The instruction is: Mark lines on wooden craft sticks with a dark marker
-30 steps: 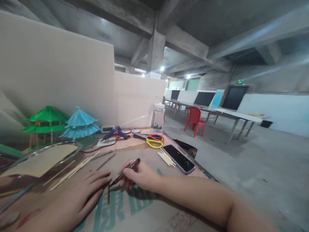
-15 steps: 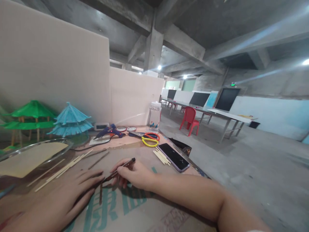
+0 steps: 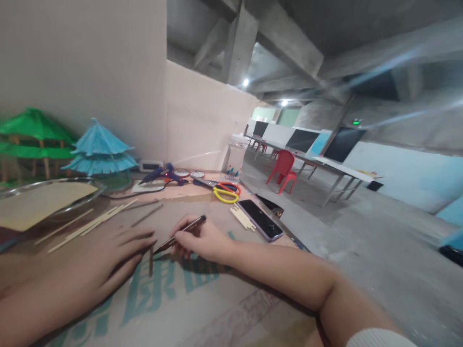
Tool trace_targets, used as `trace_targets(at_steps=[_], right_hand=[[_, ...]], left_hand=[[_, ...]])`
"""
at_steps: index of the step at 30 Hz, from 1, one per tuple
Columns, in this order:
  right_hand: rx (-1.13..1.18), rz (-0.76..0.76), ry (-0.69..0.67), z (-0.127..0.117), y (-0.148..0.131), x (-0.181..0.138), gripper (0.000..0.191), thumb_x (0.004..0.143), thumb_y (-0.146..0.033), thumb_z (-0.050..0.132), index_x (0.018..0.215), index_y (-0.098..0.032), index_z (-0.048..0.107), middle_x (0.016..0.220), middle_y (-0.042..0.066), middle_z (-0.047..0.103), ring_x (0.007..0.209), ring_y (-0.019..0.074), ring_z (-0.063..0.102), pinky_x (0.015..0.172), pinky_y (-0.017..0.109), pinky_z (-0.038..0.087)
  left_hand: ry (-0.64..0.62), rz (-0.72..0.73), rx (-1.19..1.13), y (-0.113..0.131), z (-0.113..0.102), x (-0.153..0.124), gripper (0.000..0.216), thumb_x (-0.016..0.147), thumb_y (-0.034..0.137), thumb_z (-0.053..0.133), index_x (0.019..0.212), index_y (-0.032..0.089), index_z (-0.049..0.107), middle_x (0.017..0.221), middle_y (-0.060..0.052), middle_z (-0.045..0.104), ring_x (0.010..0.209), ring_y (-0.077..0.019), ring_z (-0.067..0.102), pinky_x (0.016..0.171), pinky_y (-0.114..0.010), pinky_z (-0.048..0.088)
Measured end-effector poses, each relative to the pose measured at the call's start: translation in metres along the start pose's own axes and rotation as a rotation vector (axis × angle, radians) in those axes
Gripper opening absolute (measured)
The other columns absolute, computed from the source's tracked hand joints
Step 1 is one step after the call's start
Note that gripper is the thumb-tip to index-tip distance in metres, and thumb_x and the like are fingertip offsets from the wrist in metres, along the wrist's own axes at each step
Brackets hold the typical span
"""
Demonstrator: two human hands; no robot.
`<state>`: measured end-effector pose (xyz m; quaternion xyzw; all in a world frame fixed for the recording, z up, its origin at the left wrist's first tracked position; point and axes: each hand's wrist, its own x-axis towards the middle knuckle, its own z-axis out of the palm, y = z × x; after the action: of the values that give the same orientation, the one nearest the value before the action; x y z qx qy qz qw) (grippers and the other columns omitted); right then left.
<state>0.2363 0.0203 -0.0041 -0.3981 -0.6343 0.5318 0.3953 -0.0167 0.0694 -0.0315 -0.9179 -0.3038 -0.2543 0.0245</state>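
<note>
My right hand grips a dark brown marker pen, its black end up and its tip angled down to the left. That tip is beside a short brown stick on the cardboard. My left hand lies flat with fingers stretched out, the fingertips at the upper end of the short stick; whether they press on it I cannot tell. Two more brown sticks lie just beyond my left fingers. Several long pale sticks are to the left of these, and short pale sticks lie past my right hand.
A phone, scissors, a glue gun and a clear bottle stand or lie toward the back. At left are a metal tray, a blue model roof and a green one. Partition panels rise behind.
The camera view has tilted and shifted, so the table things sit higher in the picture. My right hand has moved the pen tip slightly away from my left fingers, and the short stick stays put.
</note>
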Motion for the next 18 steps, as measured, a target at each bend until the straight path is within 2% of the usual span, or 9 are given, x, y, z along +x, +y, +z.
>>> trace_targets(at_steps=[4,7,11,18], right_hand=[[-0.035,-0.005,0.032,0.005,-0.01,-0.005,0.021,0.088,-0.037,0.066,0.089,-0.018,0.056,0.066,-0.001,0.065,0.053,0.0095,0.059,0.05,0.02,0.049],[-0.071,-0.031,0.028,0.004,-0.015,-0.007,0.022,0.089,-0.038,0.063,0.09,-0.017,0.06,0.067,0.0,0.067,0.055,0.0099,0.06,0.052,0.021,0.05],[-0.122,-0.041,0.021,0.004,-0.018,-0.007,0.021,0.091,-0.037,0.06,0.09,-0.016,0.062,0.069,0.002,0.069,0.054,0.0095,0.059,0.051,0.022,0.05],[-0.181,-0.047,0.023,0.007,-0.018,-0.008,0.018,0.09,-0.036,0.062,0.088,-0.018,0.064,0.068,0.002,0.07,0.055,0.0107,0.061,0.05,0.022,0.051]], left_hand=[[-0.116,0.105,0.038,0.013,-0.014,0.004,0.04,0.097,0.038,0.042,0.124,0.026,0.069,0.133,-0.004,0.066,0.122,-0.0278,0.061,0.104,-0.046,0.049],[-0.182,0.108,0.063,0.017,-0.019,0.006,0.042,0.1,0.03,0.036,0.129,0.021,0.066,0.138,-0.007,0.061,0.126,-0.0266,0.057,0.11,-0.048,0.043],[-0.216,0.101,0.051,0.019,-0.022,0.007,0.041,0.101,0.029,0.038,0.132,0.02,0.064,0.141,-0.007,0.059,0.128,-0.025,0.054,0.113,-0.047,0.039],[-0.211,0.127,0.04,0.02,-0.024,0.009,0.043,0.102,0.028,0.036,0.134,0.016,0.062,0.14,-0.009,0.06,0.126,-0.0243,0.054,0.112,-0.044,0.039]])
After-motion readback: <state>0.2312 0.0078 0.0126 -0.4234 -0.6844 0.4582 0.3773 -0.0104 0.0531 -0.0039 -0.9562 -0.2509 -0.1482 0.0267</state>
